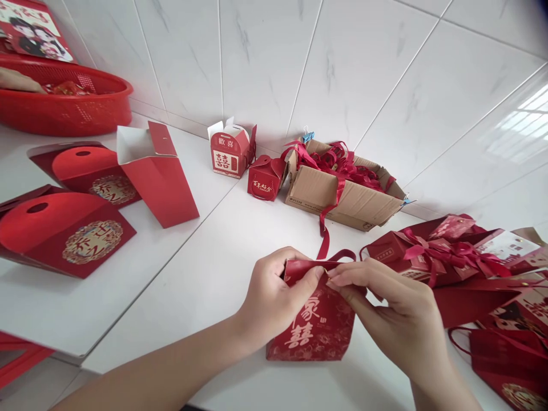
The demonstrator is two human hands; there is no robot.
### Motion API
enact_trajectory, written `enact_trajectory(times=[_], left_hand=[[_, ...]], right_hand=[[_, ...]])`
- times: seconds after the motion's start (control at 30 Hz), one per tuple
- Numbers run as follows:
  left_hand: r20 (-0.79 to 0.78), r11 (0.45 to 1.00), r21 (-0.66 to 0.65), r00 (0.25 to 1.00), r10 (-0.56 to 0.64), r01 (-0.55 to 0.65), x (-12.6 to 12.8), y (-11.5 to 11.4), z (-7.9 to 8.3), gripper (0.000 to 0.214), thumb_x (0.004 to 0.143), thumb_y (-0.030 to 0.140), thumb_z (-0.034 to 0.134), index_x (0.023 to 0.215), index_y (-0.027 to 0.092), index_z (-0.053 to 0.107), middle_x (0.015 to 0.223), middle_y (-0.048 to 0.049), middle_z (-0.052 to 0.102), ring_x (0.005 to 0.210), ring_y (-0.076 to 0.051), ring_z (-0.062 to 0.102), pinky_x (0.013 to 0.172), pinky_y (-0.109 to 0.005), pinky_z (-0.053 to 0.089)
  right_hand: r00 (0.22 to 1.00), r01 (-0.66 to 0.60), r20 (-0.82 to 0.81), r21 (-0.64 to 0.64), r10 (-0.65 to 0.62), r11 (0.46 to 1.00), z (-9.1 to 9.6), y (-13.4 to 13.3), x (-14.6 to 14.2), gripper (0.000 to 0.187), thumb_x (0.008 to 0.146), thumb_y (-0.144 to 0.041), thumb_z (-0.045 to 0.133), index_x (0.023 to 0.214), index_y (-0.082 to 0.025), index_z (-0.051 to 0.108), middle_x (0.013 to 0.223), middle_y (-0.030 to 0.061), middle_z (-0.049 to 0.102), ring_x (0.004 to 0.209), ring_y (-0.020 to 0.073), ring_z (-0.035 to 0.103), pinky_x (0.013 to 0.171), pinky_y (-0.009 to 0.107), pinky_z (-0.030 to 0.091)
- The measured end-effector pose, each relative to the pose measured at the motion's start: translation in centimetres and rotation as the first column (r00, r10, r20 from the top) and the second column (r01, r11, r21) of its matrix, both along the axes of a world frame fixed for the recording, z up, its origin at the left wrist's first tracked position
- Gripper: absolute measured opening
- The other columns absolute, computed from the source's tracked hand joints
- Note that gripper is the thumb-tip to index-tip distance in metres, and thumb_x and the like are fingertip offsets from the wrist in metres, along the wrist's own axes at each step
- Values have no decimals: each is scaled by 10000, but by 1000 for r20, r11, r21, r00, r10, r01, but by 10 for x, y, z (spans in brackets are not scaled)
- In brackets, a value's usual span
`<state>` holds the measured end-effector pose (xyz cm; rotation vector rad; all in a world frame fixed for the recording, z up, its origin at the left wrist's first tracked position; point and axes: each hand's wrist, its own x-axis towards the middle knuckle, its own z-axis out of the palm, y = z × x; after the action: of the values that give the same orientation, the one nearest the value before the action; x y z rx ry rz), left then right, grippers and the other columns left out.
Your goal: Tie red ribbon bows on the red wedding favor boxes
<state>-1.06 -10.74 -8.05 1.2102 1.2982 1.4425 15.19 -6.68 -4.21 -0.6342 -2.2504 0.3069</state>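
A small red paper gift bag (pixel 314 328) with white characters stands on the white floor in front of me. My left hand (pixel 274 297) is closed on the bag's top edge from the left. My right hand (pixel 394 311) pinches the same top edge from the right, fingertips meeting the left thumb. A red ribbon (pixel 325 242) rises from the bag's top and trails back toward a cardboard box (pixel 342 197).
The cardboard box is full of red ribbons. Beside it stand two small red boxes (pixel 231 151). A tall open red bag (pixel 158 171) and flat red bags (pixel 68 231) lie left, below a red basket (pixel 64 105). Finished ribboned bags (pixel 462 268) pile at right.
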Motion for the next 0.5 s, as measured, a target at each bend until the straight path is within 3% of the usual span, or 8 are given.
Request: enact_trajectory(times=[0.2,0.5], left_hand=[[-1,1000,2,1000,9,-9,1,-1,1,151,809,265,631,709,155,605,696,-2,630,661,-116,588,610,-221,463],[-31,999,38,999,13,-12,1,-1,-3,136,809,255,626,714,159,610,697,-3,631,665,-120,593,624,-226,469]], right_hand=[[1000,3,28,-11,-3,1000,-1,-1,4,189,812,-19,604,847,-197,655,829,11,721,739,122,667,640,220,549],[999,42,23,-54,-41,998,-2,-3,3,172,810,-41,620,842,-207,654,806,-14,717,698,88,660,564,160,513]])
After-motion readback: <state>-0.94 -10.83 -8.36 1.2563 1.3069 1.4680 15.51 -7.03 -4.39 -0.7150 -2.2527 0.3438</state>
